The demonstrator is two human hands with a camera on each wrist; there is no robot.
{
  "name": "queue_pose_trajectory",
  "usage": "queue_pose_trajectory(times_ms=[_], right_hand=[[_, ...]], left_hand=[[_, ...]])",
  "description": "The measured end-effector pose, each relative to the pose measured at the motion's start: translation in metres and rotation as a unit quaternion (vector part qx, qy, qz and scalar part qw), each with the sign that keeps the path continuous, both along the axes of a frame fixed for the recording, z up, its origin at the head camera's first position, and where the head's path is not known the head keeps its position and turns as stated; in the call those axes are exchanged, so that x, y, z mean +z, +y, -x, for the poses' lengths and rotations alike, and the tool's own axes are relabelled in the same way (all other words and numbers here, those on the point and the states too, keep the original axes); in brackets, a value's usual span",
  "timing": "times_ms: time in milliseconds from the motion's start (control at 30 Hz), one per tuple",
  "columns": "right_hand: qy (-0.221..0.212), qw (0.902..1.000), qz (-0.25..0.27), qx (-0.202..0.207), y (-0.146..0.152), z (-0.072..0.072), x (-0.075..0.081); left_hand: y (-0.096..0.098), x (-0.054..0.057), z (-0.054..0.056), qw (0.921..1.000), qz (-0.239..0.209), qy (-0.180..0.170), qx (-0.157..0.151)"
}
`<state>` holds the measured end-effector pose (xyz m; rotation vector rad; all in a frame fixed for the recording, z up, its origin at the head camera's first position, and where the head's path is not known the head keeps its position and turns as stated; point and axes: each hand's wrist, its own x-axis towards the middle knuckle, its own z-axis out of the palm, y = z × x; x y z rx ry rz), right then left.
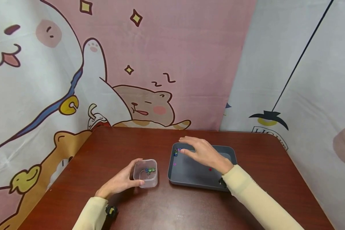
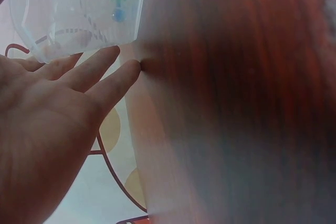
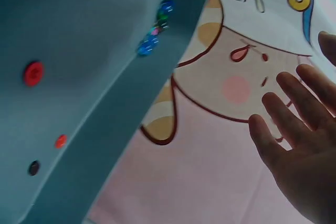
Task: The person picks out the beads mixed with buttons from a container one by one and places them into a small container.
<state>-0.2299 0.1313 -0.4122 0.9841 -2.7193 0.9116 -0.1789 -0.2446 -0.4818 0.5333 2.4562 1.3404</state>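
My left hand [image 1: 120, 180] grips a small clear plastic box [image 1: 150, 184] from its left side, thumb at the front and fingers around the back. Inside lie several blue and green beads [image 1: 150, 170], seen through the wall in the left wrist view. Over the grey tray [image 1: 187, 179] hovers my right hand [image 1: 205, 154], fingers extended and nothing held. In the right wrist view, shiny blue beads [image 3: 148, 44] cluster along the tray's side. A red button [image 3: 33, 73], a smaller red piece [image 3: 61, 141] and a dark piece [image 3: 34, 168] lie farther along its floor.
Box and tray stand side by side on a dark red-brown wooden table [image 1: 126, 143], the tray on the right. A small pink piece [image 1: 174, 164] lies near the tray's left wall. Behind the table hangs a cartoon-printed cloth [image 1: 195, 80].
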Motion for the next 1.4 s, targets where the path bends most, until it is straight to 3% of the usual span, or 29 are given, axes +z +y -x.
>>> queue_pose_trajectory(times_ms=[500,700,1400], right_hand=[[-0.073,0.9970,-0.024,0.008,0.013,0.029,-0.035],[-0.096,0.9948,-0.033,0.005,0.012,0.038,-0.048],[-0.123,0.9915,-0.041,-0.015,0.002,0.048,-0.067]], left_hand=[[0.001,-0.001,0.001,0.9999,-0.004,-0.013,0.005],[0.001,0.001,0.000,1.0000,0.008,0.005,0.001],[0.000,0.001,0.000,0.9999,0.003,0.012,-0.004]])
